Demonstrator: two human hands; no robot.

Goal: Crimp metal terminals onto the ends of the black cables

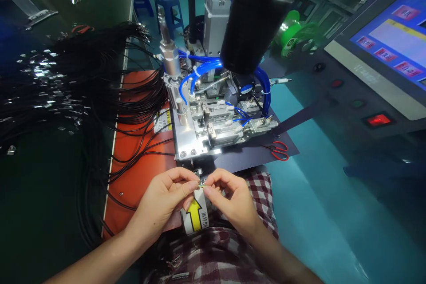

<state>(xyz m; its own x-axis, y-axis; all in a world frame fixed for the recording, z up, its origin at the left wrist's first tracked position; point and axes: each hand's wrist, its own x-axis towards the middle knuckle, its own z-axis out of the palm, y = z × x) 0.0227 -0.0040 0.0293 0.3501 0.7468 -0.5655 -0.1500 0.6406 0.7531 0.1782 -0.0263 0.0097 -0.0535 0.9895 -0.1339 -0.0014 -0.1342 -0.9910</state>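
Thin light-coloured wires (pixel 201 185) show between the fingertips of both hands, just in front of the machine (pixel 191 140). My left hand (pixel 169 191) is closed in a pinch on their left end. From the other side, my right hand (pixel 229 193) pinches them between thumb and forefinger. Small metal parts sit right behind the fingertips. Below the hands lies a white label with a yellow arrow (pixel 195 215). Whether a cable runs on from the wires under my left hand is hidden.
Bundles of black cables (pixel 143 93) with shiny ends spread across the orange surface (pixel 141 159) at left. Red-handled scissors (pixel 279 151) lie right of the machine. A black cylinder (pixel 253 31) hangs above it. A control panel with a screen (pixel 392 40) stands at right.
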